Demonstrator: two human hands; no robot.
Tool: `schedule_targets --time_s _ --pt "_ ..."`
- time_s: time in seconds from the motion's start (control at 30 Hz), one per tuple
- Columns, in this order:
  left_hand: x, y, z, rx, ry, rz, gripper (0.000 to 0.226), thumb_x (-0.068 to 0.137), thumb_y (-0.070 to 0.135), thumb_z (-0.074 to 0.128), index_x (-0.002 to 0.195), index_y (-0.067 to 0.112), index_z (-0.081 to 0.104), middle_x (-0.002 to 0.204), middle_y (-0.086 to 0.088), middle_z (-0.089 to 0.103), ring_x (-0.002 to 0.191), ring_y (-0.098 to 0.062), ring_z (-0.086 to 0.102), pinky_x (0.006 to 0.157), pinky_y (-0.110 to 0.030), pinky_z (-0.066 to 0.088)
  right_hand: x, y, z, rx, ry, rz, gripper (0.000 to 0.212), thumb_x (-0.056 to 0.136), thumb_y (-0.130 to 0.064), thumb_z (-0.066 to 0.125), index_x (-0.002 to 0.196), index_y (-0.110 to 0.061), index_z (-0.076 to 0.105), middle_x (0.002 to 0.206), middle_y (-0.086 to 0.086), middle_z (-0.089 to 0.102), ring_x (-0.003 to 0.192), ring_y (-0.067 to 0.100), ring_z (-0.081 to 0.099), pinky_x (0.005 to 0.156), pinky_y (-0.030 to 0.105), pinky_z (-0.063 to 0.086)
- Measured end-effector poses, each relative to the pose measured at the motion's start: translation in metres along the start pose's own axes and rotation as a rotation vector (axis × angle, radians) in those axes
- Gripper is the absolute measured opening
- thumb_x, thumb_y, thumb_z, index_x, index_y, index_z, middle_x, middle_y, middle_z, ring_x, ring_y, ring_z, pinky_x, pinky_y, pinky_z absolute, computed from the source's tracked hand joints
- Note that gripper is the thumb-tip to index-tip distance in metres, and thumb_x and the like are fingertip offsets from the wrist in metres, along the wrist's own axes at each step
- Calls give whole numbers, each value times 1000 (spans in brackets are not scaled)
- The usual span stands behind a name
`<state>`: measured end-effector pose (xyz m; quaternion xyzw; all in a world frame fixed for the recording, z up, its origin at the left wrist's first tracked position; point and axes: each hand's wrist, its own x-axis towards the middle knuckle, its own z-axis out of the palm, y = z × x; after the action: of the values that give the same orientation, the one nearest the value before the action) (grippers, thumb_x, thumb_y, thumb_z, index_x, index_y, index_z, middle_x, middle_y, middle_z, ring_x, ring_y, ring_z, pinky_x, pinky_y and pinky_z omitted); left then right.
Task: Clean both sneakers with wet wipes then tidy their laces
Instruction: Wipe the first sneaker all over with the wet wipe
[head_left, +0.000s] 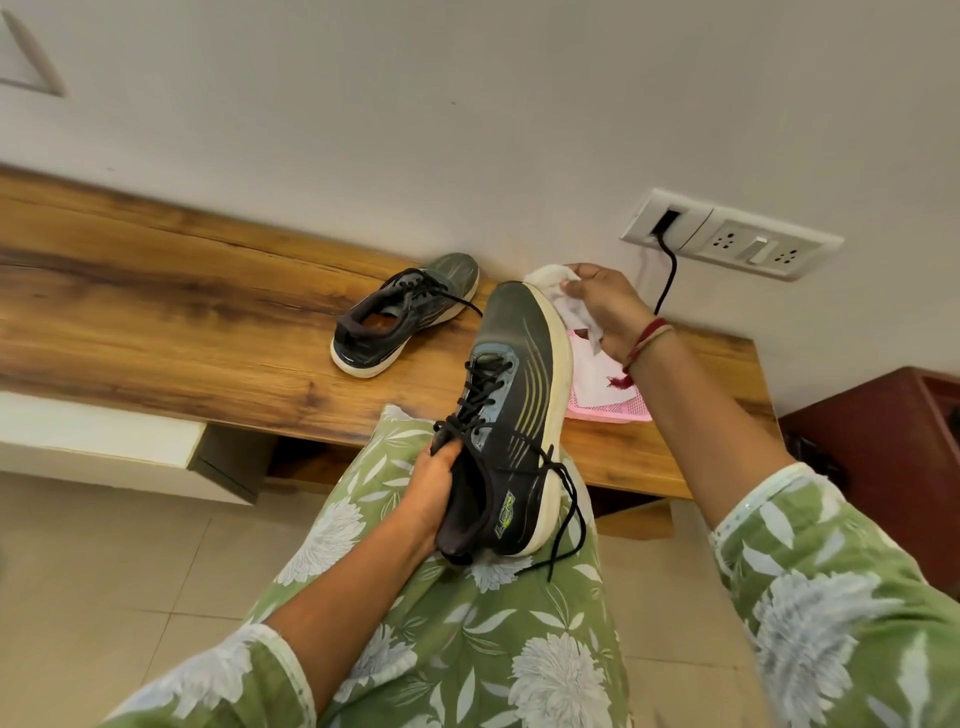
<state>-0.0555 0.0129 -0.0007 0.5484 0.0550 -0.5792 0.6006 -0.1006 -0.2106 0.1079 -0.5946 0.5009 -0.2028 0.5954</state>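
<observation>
Held sneaker (519, 364) partly hides pink wipes pack (618, 413).

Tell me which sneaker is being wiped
The sneaker in the left hand: the right hand presses a wipe to its toe. The other sneaker sits untouched on the bench.

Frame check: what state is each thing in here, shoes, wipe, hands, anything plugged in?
held sneaker: lifted over the lap, laces untied and dangling.
left hand: grips the held sneaker's collar.
wet wipe: crumpled, against its toe edge.
right hand: pinches the wet wipe.
second sneaker: upright on the bench, laces loose.
black cable: plugged into the wall plate.
</observation>
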Motion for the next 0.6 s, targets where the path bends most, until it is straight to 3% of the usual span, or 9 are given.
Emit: schedule_targets --time_s 0.13,0.27,0.37,0.47,0.5,0.6 --pt "-1 1 1 18 13 -4 28 98 21 45 121 7 54 102 -18 68 88 -31 66 64 -32 49 -1 -5 -5 162 75 -70 21 96 0 41 97 -8 60 87 6 65 74 17 62 64 25 52" --pt "-1 2 2 32 23 -3 30 97 22 46 121 6 55 105 -19 68 95 -34 65 69 -34 50 -2 -14 -8 302 21 -102 25 96 1 39 91 -9 62 90 9 66 79 21 63 74 32 52" --pt "0 1 1 35 15 -7 29 98 22 44 120 7 56 104 -19 68 95 -34 65 72 -35 50 -5 -9 1 126 29 -154 27 92 3 43 86 -13 64 84 3 67 76 16 62 67 25 51" --pt "-2 2 2 24 10 -3 26 98 21 44 117 7 55 103 -19 68 92 -32 65 69 -34 49 -12 1 7 -122 61 -192 13 89 -6 55 91 -13 66 88 2 65 80 13 58 65 18 48" --pt "-2 2 2 24 12 -1 26 98 21 45 118 7 55 104 -19 68 93 -32 65 69 -34 49 -15 4 7 -185 65 -216 8 87 -12 61 93 -13 66 90 2 64 82 12 57 66 18 47" --pt "-2 3 3 13 16 -4 25 98 20 45 118 8 55 105 -19 68 94 -33 65 70 -35 50 -15 12 9 -371 76 -322 20 78 -21 74 95 -12 67 95 0 64 89 12 57 76 23 45"
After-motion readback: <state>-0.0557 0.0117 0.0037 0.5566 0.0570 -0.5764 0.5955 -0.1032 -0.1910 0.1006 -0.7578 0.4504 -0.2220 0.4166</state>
